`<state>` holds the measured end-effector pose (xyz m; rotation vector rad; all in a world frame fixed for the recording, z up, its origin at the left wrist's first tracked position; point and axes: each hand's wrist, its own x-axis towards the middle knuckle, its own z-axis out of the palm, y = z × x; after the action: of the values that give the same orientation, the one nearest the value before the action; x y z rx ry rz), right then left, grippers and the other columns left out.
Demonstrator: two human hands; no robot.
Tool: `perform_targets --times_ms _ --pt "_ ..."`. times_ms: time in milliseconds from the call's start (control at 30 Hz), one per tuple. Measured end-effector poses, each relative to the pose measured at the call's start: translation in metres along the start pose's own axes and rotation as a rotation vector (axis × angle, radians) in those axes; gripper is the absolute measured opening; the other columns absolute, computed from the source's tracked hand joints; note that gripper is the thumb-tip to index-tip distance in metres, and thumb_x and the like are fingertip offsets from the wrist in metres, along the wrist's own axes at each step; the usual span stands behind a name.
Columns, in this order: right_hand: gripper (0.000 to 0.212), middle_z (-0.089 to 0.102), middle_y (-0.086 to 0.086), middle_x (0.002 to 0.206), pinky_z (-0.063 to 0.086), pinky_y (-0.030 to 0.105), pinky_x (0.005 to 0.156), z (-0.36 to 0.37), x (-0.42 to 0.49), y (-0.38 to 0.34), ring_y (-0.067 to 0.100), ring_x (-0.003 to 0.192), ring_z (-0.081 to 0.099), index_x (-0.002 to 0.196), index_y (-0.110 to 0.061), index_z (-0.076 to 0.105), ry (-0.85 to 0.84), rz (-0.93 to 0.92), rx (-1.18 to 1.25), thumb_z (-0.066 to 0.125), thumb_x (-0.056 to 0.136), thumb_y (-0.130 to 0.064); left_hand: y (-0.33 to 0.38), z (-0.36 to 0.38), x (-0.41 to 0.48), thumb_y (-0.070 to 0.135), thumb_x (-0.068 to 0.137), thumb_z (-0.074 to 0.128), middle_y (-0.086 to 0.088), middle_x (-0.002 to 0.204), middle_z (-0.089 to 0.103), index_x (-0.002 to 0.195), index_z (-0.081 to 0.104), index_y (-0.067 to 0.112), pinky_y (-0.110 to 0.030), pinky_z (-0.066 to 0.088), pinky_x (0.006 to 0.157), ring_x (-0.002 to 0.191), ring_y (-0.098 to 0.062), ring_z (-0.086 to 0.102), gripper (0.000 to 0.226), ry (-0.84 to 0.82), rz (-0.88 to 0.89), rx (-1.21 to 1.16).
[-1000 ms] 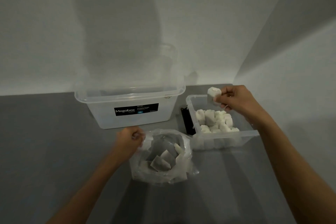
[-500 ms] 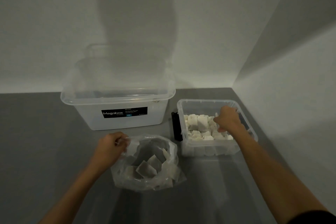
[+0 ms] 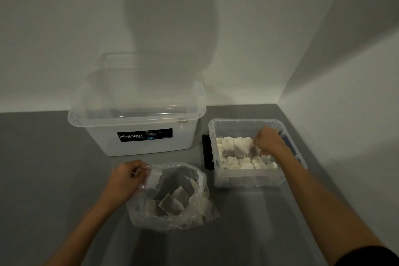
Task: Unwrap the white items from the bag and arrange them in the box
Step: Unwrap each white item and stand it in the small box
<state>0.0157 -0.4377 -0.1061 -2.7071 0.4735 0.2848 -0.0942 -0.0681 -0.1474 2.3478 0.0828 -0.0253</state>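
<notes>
Head view: a flat grey surface runs back to two pale walls that meet in a corner at the right, and a broad shadow falls on the back wall. The light is dim.

A large clear tub with a black label stands against the back wall. To its right stands a smaller clear box, with a black object upright between them, touching the box's left side.

The white items are small, soft-looking squares, packed in rows along the front of the box and standing taller behind. More of them, looking greyer through the film, lie loose in a crumpled clear bag in front of the tub.

The left hand pinches the bag's rim at its left side, fingers curled on the plastic. The right hand reaches down into the box, fingers curled among the taller items. Its fingertips are hidden, so I cannot tell whether they hold one.

The box sits near the right wall, with a strip of grey between them. Bag and box stand apart. Bare surface shows left of the tub and in front of the bag, between the forearms.
</notes>
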Motion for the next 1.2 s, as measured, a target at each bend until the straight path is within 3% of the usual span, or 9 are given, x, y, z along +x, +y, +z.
perform_targets --times_ms 200,300,433,567,667,767,900,1000,1200 --pt "0.023 0.053 0.01 0.053 0.039 0.022 0.044 0.006 0.0 0.006 0.016 0.042 0.045 0.061 -0.004 0.056 -0.075 0.07 0.276 0.065 0.081 -0.003 -0.001 -0.001 -0.001 0.006 0.087 0.062 0.003 0.077 0.07 0.089 0.073 0.017 -0.014 0.044 0.063 0.077 -0.012 0.065 0.015 0.002 0.008 0.011" --pt "0.027 0.055 0.013 0.055 0.046 0.027 0.049 0.008 0.003 0.006 0.018 0.045 0.048 0.058 -0.003 0.055 -0.045 0.121 0.343 0.063 0.084 -0.001 0.002 0.0 0.0 0.007 0.087 0.062 0.002 0.077 0.07 0.088 0.073 0.016 -0.02 0.046 0.065 0.078 -0.014 0.066 0.014 0.0 -0.003 -0.003" --pt "0.024 0.061 0.013 0.073 0.052 0.028 0.055 -0.003 -0.006 0.004 0.019 0.055 0.055 0.065 -0.005 0.055 -0.008 0.09 0.11 0.063 0.087 -0.008 0.004 -0.001 0.0 0.009 0.088 0.063 0.003 0.075 0.07 0.086 0.072 0.016 -0.011 0.044 0.06 0.072 -0.007 0.065 0.012 0.014 0.0 -0.017" --pt "0.014 0.065 0.008 0.083 0.056 0.032 0.064 -0.037 -0.061 -0.036 0.021 0.069 0.065 0.101 -0.015 0.058 0.033 -0.146 0.322 0.063 0.088 -0.017 0.007 -0.001 -0.002 0.012 0.089 0.064 0.009 0.072 0.068 0.086 0.071 0.017 -0.002 0.042 0.055 0.068 0.003 0.062 0.01 0.019 0.025 -0.046" --pt "0.012 0.069 0.007 0.075 0.052 0.024 0.055 -0.037 -0.131 -0.088 0.014 0.064 0.067 0.099 -0.022 0.063 -0.107 -0.436 0.474 0.064 0.089 -0.014 0.007 -0.001 0.0 0.014 0.089 0.063 0.009 0.072 0.066 0.086 0.07 0.018 -0.011 0.045 0.06 0.068 0.0 0.062 0.009 -0.006 0.031 -0.054" --pt "0.014 0.069 0.006 0.083 0.054 0.02 0.064 0.015 -0.172 -0.124 0.007 0.067 0.067 0.101 -0.017 0.066 -0.311 -0.556 0.305 0.06 0.09 -0.011 0.005 -0.002 0.0 0.014 0.088 0.064 0.002 0.07 0.068 0.085 0.07 0.016 -0.019 0.048 0.062 0.064 -0.005 0.063 0.007 0.0 0.028 -0.062" --pt "0.025 0.062 0.013 0.117 0.046 0.034 0.096 0.098 -0.169 -0.14 0.027 0.107 0.058 0.115 -0.007 0.062 -0.386 -0.461 -0.119 0.056 0.093 -0.017 0.005 -0.004 -0.004 0.014 0.088 0.065 0.002 0.065 0.067 0.082 0.068 0.019 -0.016 0.051 0.059 0.057 -0.008 0.063 0.008 0.008 0.038 -0.079" --pt "0.038 0.053 0.014 0.131 0.039 0.035 0.101 0.124 -0.16 -0.137 0.028 0.12 0.051 0.128 -0.005 0.053 -0.456 -0.319 -0.272 0.057 0.093 -0.02 0.005 -0.005 -0.005 0.014 0.088 0.065 0.007 0.064 0.064 0.083 0.068 0.018 -0.022 0.053 0.066 0.063 -0.009 0.064 0.007 0.005 0.045 -0.098" --pt "0.026 0.06 0.011 0.121 0.045 0.032 0.094 0.132 -0.168 -0.12 0.025 0.111 0.057 0.115 -0.008 0.064 -0.283 -0.445 -0.318 0.056 0.094 -0.021 0.005 -0.002 -0.009 0.015 0.089 0.064 0.0 0.068 0.067 0.087 0.07 0.013 -0.012 0.049 0.063 0.066 -0.01 0.064 0.006 0.003 0.037 -0.12"
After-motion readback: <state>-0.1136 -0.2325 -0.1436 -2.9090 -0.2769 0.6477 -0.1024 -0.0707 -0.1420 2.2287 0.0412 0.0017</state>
